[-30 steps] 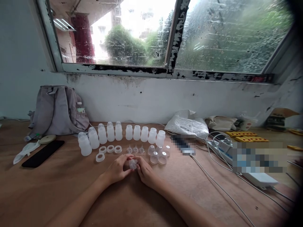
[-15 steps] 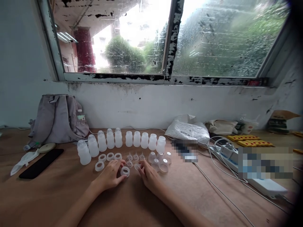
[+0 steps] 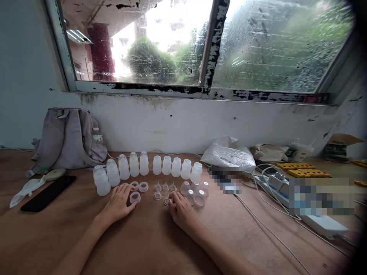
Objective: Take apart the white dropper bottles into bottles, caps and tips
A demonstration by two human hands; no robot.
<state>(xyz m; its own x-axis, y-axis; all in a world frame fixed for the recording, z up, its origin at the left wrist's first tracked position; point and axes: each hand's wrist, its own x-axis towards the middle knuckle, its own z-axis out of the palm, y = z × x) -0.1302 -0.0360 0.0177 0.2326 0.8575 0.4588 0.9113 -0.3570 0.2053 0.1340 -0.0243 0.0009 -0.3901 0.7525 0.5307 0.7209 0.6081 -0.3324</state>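
Note:
My left hand curves round a translucent screw ring, which lies between thumb and forefinger. More rings lie just behind it, some partly hidden by the fingers. My right hand has its curled fingertips at the edge of a clear bottle teat on the tabletop. Several similar teats stand in a small group behind. Clear dome caps are clustered to the right of my right hand. Frosted baby bottles stand upright in an arc; those on the left have clear domed tops.
A grey backpack, a black flat pad and a white cloth-like item lie left. On the right are a silvery package, white cables, a power strip and yellow trays. A wall and window stand behind.
My left hand has moved left and slightly back with the ring, bringing it beside the other rings. My right hand stays at the same teat. The camera view has shifted slightly.

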